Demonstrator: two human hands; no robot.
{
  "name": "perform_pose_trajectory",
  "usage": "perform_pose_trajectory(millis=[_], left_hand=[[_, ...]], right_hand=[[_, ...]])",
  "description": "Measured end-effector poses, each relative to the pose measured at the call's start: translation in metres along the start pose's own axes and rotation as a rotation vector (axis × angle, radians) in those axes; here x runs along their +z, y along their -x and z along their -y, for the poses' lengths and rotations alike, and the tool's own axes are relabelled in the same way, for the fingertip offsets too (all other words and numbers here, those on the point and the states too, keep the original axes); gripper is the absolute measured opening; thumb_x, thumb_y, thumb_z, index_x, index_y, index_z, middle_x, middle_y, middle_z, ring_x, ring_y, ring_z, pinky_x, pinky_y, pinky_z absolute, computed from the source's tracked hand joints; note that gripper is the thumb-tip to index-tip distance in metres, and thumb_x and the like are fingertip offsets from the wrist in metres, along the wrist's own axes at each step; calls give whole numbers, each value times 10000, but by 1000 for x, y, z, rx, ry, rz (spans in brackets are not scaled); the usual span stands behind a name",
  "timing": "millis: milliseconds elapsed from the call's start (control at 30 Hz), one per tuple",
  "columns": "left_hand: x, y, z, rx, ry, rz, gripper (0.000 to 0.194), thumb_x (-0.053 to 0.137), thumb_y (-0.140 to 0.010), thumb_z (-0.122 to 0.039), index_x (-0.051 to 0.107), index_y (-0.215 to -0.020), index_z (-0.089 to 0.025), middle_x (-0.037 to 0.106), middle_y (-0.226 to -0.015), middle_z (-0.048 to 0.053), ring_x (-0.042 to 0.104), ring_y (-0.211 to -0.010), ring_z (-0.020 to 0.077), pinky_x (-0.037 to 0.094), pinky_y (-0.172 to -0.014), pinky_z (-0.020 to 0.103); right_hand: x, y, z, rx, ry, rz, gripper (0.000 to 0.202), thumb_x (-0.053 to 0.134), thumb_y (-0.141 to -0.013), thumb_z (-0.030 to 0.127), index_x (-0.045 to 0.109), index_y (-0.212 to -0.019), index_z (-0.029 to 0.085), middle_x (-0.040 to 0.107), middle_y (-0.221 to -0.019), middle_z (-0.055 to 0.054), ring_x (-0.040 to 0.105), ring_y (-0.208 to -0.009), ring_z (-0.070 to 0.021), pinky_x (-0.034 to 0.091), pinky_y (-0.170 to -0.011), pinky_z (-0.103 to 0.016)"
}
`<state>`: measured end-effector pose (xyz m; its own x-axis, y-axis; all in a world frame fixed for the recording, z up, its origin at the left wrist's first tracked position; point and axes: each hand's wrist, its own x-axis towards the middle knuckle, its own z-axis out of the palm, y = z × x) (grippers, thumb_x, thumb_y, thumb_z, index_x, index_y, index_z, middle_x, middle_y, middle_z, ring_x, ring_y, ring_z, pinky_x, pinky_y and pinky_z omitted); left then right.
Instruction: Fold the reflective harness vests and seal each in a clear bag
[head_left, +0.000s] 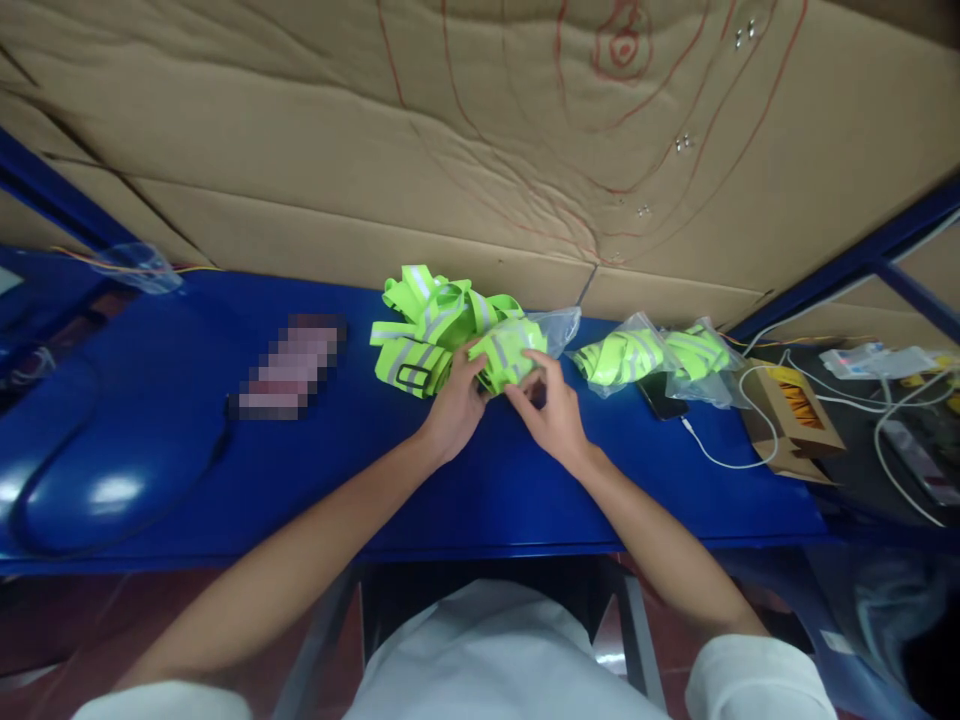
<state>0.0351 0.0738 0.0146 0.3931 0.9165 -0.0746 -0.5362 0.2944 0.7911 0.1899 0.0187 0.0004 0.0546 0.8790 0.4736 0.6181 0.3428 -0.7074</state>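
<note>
Between my two hands is a folded neon-yellow reflective belt (510,350) with silver stripes, apparently inside a clear plastic bag (559,328) whose loose end sticks out to the right. My left hand (456,408) grips its left side, fingers partly hidden behind it. The thumb and fingers of my right hand (553,410) close on its right lower side. Directly behind and left lies a loose heap of similar belts (442,305). Another folded belt (405,365) with a black buckle rests beside my left hand.
Two bagged belts (626,355) (701,350) lie on the blue table (420,500) to the right, near a dark phone (665,397) with a white cable. Further right is an open cardboard box (795,415). A pixelated object (289,370) lies left. Cardboard (337,150) walls the back.
</note>
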Motion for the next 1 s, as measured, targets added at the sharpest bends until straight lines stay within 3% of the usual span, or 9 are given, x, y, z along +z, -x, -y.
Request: perform_pose_trajectory(millis=[133, 300, 467, 567, 800, 1000], left_hand=[[-8, -5, 6, 64, -174, 111, 443, 841, -814, -379, 653, -1193, -246, 665, -1247, 32, 640, -1124, 201, 560, -927, 314], [-17, -11, 10, 184, -331, 42, 379, 905, -748, -397, 674, -954, -179, 704, -954, 20, 654, -871, 156, 549, -775, 269], [-17, -10, 13, 187, -389, -54, 422, 938, -680, -410, 614, -807, -171, 657, -762, -14, 607, -710, 131, 499, -677, 247], [-16, -7, 14, 208, -457, -57, 419, 928, -695, -402, 582, -750, -172, 595, -700, -30, 552, -668, 112, 434, -625, 223], [-10, -2, 11, 160, -453, 126, 337, 871, -776, -378, 609, -856, -181, 614, -812, -10, 609, -761, 129, 500, -727, 256], [-13, -5, 18, 160, -450, 31, 449, 902, -722, -330, 618, -1048, -206, 614, -994, 5, 641, -873, 142, 574, -755, 262]], right_hand=[[-18, -6, -8, 58, -28, -66, 459, 678, -972, 429, 590, -1373, 225, 561, -783, 23, 542, -686, -147, 498, -705, -302], [-20, -10, -8, 40, -56, -103, 293, 722, -942, 414, 718, -1193, 263, 515, -840, -4, 532, -767, -165, 503, -724, -316], [-13, -4, 0, 44, -94, -89, 247, 717, -938, 397, 651, -1108, 231, 570, -1008, -39, 579, -914, -178, 517, -793, -319], [-8, -1, 2, 80, -54, -110, 254, 736, -918, 388, 586, -1034, 221, 570, -979, -27, 571, -873, -169, 504, -768, -306], [-14, -5, -11, 8, 37, -235, 89, 649, -978, 287, 603, -1012, 218, 576, -938, -30, 580, -873, -180, 512, -792, -328], [-17, -7, -15, -89, 86, -259, 80, 573, -1019, 259, 629, -975, 220, 596, -903, -38, 587, -850, -186, 532, -767, -340]])
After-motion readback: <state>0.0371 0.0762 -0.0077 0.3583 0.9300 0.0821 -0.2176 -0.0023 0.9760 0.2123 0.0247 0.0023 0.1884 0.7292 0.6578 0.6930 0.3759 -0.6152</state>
